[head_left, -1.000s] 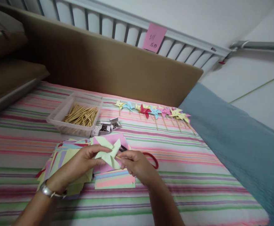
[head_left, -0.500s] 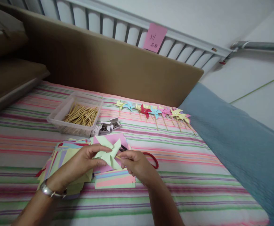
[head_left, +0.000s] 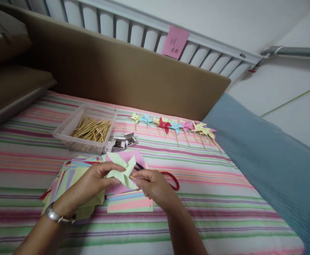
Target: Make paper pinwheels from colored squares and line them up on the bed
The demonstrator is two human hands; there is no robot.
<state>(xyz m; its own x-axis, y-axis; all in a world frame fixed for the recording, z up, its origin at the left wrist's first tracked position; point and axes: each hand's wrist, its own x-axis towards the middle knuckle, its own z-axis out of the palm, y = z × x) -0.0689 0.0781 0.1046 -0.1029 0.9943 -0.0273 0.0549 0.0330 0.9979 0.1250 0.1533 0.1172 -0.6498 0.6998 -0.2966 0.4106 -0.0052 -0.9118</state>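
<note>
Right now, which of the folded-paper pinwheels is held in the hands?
The pale green paper pinwheel: the left hand pinches its blades, the right hand its thin wooden stick. The other paper pinwheels lie on the striped cloth.

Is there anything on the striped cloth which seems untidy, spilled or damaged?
One thing: the paper pile beneath the left hand looks askew, because its edges stick out at different angles. I see nothing spilled; the loose sticks lie inside the plastic box, and the held green pinwheel shows no visible tear.
</note>
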